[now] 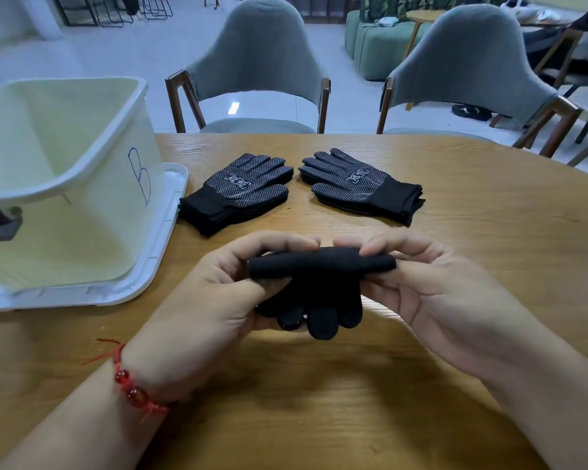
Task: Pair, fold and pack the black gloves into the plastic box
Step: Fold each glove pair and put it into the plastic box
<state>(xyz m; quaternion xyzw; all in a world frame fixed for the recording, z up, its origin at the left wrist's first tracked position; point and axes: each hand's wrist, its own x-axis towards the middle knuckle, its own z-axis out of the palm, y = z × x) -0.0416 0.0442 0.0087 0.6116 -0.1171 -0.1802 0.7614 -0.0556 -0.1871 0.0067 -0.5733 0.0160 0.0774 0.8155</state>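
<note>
Both hands hold a folded pair of black gloves (319, 283) just above the wooden table, cuff edge rolled over on top and fingertips hanging toward me. My left hand (214, 293) grips its left end, thumb underneath. My right hand (431, 286) pinches its right end. Two stacks of black dotted gloves lie flat farther back: the left stack (238, 193) and the right stack (360, 184). The white plastic box (65, 184), marked with a blue B, stands at the left on its lid (157, 266), and something dark shows through its wall.
The wooden table (319, 401) has a rounded far edge. Two grey chairs (252, 69) stand behind it, pushed close. A red bead bracelet (129, 388) circles my left wrist.
</note>
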